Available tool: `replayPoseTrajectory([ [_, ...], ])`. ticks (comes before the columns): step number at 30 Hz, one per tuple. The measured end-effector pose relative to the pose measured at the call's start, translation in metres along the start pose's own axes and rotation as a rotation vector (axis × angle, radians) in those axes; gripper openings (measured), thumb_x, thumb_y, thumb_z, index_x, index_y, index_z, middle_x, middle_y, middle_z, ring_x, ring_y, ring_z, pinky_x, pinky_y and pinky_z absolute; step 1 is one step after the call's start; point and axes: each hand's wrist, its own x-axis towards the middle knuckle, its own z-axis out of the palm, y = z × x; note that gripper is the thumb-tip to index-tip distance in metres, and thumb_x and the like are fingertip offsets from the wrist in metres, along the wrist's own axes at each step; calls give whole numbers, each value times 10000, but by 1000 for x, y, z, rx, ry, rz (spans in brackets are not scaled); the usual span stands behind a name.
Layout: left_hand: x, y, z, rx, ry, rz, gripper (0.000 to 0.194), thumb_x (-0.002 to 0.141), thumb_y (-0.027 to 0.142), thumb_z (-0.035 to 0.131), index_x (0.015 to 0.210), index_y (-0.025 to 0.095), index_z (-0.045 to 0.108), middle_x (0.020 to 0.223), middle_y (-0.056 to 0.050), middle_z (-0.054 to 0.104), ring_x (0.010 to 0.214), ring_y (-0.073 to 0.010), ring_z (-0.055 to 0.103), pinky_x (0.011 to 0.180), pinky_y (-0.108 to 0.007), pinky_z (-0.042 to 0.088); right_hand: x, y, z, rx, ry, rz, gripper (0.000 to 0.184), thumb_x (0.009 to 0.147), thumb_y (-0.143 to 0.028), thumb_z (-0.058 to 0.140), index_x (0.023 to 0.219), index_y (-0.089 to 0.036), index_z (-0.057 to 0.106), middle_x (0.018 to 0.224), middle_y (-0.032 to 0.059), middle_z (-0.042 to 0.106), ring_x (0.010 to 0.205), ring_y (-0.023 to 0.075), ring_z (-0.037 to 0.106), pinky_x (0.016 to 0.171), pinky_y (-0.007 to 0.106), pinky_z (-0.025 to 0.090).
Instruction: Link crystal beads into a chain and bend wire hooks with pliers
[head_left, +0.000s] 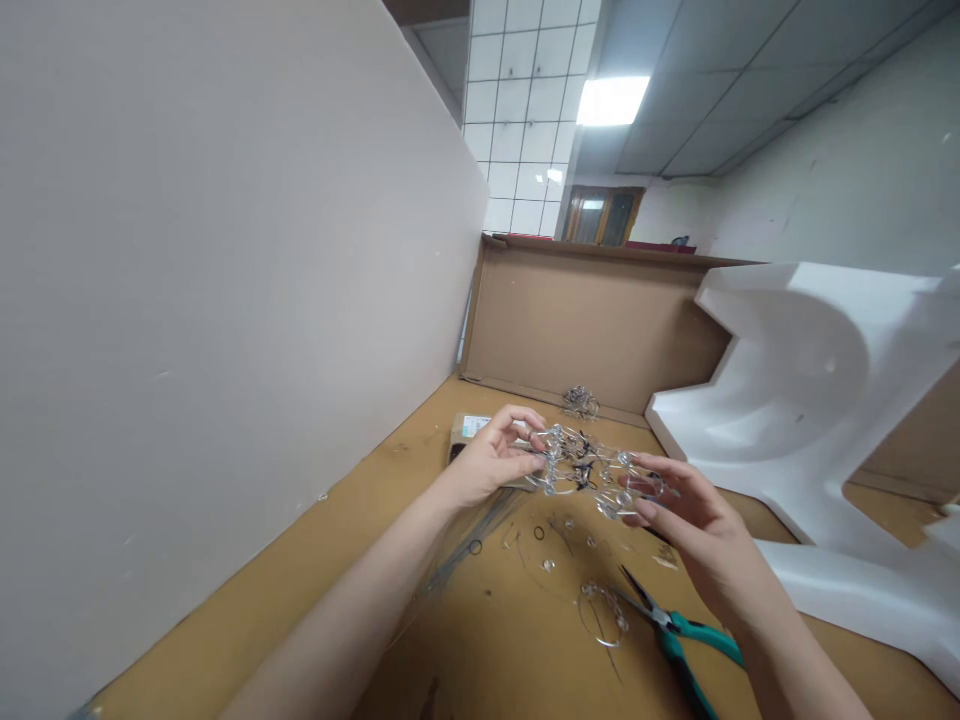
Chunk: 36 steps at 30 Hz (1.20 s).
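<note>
The hands were apart, one at each end of a piece of shiny wire and clear beads [583, 472] held up over the worktop [495, 645]. The left hand [501, 458] pinched its left end between thumb and fingers; the right hand [694, 505] gripped its right end the same way. Dark bits showed along the middle of the piece.

Behind the left hand sat a small box [459, 432] with a pale label. A tangled pile of wire [581, 402] lay beyond the held piece, near the upright cardboard [592, 320]. Below the hands, dark strands [480, 532], a black ring [539, 533] and a beaded loop [622, 625] were scattered. Just beside the loop lay pliers [661, 617] with green handles, their jaws parted. White foam [787, 375] stood to the right.
</note>
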Motion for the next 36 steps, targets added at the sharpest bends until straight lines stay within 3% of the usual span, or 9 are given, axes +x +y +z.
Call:
replayPoseTrajectory([
  [8,-5,15,9,246,-55,108,138,728,115,553,821,215,536,1009,-26,414,867,-124,461,750,-280,416,0,0,-4,-82,51,-69,92,679,-281,641,730,-244,575,1033,45,455,869,200,513,545,253,517],
  [12,-5,19,7,351,-77,96,105,695,77,522,707,181,533,887,-19,424,842,-131,458,750,-286,404,-2,-6,-7,-77,54,-54,72,654,-230,644,689,-240,582,1012,36,450,821,190,504,502,248,511],
  [16,-4,16,9,425,-41,86,104,697,88,483,711,179,531,890,-23,442,820,-129,463,725,-272,399,-2,-10,-8,-62,67,-21,82,648,-188,612,630,-234,546,952,24,441,773,178,474,456,229,484],
  [20,-5,6,26,494,-11,132,169,688,55,425,721,181,533,871,-23,457,810,-131,467,718,-256,391,-3,-5,7,-67,109,-31,115,642,-146,571,616,-238,507,919,10,421,707,155,454,427,211,434],
  [24,-8,-6,48,497,-68,187,168,673,45,431,741,180,505,842,-22,466,775,-132,467,683,-238,394,-7,0,31,-131,-8,-147,137,643,-121,572,612,-224,487,801,5,453,713,163,471,573,253,434],
  [28,-10,-10,58,498,-45,218,182,674,23,409,740,177,480,822,-17,452,767,-127,456,683,-234,388,-10,-2,44,-129,5,-163,137,661,-129,555,618,-220,461,757,-6,473,711,157,473,618,248,409],
  [32,-9,-9,57,469,-29,229,200,663,10,407,748,171,487,824,-16,453,776,-127,457,692,-239,385,-9,-3,44,-80,29,-130,137,627,-144,578,608,-215,463,732,-12,474,669,149,473,553,227,408],
  [36,-4,-8,39,383,-1,191,184,647,14,411,705,166,499,784,-12,472,745,-124,461,685,-249,378,-3,1,24,-24,11,-11,101,640,-156,587,638,-209,501,776,-10,474,606,121,464,491,217,431],
])
